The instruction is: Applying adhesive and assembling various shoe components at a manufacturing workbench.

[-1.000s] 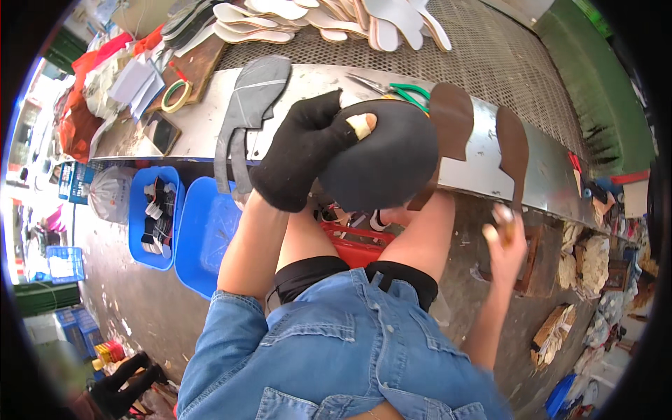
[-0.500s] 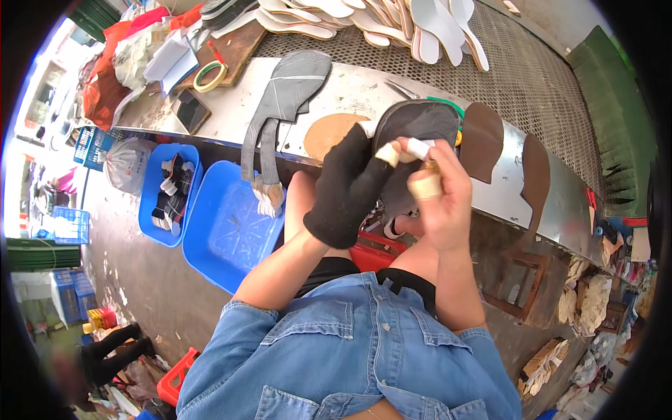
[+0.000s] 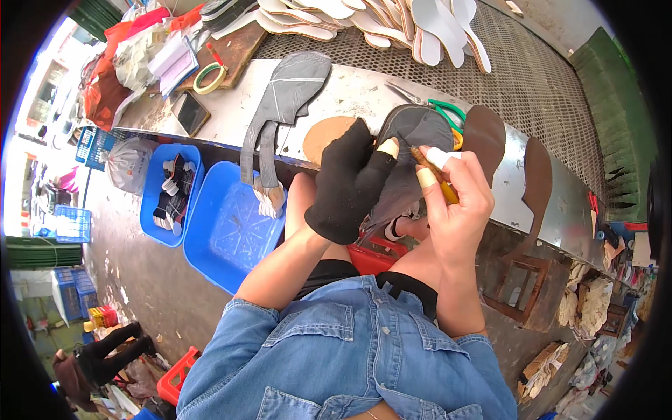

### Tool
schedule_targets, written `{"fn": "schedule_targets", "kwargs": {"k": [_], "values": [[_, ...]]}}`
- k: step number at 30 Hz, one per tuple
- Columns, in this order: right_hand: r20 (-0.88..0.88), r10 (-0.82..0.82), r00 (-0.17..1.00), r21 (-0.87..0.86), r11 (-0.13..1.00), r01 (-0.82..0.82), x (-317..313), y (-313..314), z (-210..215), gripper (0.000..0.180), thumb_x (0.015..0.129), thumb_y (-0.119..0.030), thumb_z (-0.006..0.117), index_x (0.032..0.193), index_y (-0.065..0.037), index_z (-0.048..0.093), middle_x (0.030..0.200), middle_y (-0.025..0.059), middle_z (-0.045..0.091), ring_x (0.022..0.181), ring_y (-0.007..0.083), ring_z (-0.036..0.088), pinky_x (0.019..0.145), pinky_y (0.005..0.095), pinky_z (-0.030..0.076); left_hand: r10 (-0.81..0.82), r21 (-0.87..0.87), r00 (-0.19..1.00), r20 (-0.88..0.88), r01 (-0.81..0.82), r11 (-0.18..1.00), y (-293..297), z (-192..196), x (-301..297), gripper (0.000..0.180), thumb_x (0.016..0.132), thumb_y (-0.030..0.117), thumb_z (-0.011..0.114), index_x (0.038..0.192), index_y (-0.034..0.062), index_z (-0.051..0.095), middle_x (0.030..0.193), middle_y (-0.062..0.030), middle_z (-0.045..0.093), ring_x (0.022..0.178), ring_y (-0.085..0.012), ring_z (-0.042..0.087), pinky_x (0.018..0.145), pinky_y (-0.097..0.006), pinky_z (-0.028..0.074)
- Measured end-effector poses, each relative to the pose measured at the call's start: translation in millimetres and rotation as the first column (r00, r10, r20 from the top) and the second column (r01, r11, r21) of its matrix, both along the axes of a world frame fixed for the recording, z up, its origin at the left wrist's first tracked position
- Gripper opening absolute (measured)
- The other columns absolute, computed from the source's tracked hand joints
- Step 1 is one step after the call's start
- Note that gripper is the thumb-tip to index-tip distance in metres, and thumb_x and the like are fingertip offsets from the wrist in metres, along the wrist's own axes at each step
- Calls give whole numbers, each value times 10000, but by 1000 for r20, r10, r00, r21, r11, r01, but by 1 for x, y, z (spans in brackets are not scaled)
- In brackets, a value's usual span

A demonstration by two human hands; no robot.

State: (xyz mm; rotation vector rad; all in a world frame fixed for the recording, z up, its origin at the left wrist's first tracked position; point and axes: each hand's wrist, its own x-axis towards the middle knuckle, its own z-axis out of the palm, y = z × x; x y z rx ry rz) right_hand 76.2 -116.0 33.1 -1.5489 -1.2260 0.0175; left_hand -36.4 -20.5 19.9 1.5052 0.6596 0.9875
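My left hand (image 3: 348,183), in a black glove with a pale cover on the thumb tip, is closed at the left edge of a dark grey leather-like piece (image 3: 428,128). The thumb lies on top; the other fingers are partly hidden. That piece rests over the bench edge, its lower part hanging above my lap. In my right hand (image 3: 458,199), whose thumb and forefinger tips are wrapped, is a small yellow-handled awl-like tool (image 3: 449,191). Its thin end points left toward the dark piece; I cannot tell whether it touches.
Green-handled scissors (image 3: 448,110) lie behind the dark piece. Brown cut pieces (image 3: 484,134) are to the right, a tan oval (image 3: 323,137) and grey piece (image 3: 288,87) to the left. Shoe-sole shapes (image 3: 427,31) pile at the back. Blue tubs (image 3: 231,234) stand on the floor.
My right hand has moved right and slightly down, away from my left thumb, bringing the tool into clearer view. More of the dark piece and the scissors now shows.
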Motion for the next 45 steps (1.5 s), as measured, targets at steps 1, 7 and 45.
{"fn": "schedule_targets", "kwargs": {"k": [1,7,45], "values": [[-31,0,1000,-11,1000,0,-2,-1,2,216,759,52,676,969,1,661,815,68,552,719,182,579,630,288,471,-2,-3,1000,-3,2,1000,0,-3,-1,214,883,156,609,805,-13,503,655,-41,515,640,-77,417,542,-290,377],[-99,31,995,79,997,-23,-6,5,-5,210,757,53,676,959,0,661,818,76,547,686,178,573,601,273,461,-105,-39,993,-48,103,994,-3,-4,-4,160,885,127,597,874,-24,545,703,-51,565,670,-75,459,565,-279,399],[-431,197,881,133,979,-154,6,4,3,168,803,-76,688,864,28,571,629,-39,504,559,4,412,490,183,336,151,370,944,-294,-34,929,-19,19,-16,149,781,93,694,904,30,640,713,-112,630,614,-189,652,540,-276,479]]}}
